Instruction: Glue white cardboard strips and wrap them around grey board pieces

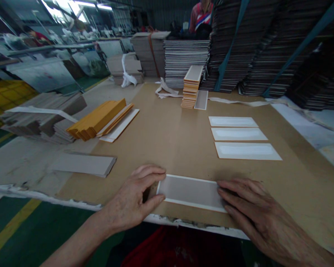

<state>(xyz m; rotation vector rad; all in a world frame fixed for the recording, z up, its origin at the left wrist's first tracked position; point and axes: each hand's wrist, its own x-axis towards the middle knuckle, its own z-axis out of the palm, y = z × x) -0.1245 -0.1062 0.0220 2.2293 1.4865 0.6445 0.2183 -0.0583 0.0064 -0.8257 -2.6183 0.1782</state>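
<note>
A grey cardboard strip [193, 191] with white borders lies near the front edge of the table, thin orange showing along its lower side. My left hand [139, 194] grips its left end, thumb at the near edge and fingers at the far corner. Over the right end lie the outstretched fingers of my right hand [253, 207], covering that end. Beyond the right hand, three white strips [239, 134] with orange edges lie in a row, a glossy band on each. A short pile of bare grey strips [85, 164] is left of my left hand.
Orange folded pieces [98, 118] sit at left beside banded grey cardboard bundles [44, 115]. A stack of white-and-orange strips [191, 87] stands at the back before tall board stacks [186, 61]. A person [202, 16] is behind them. The table's front edge [195, 223] runs close by.
</note>
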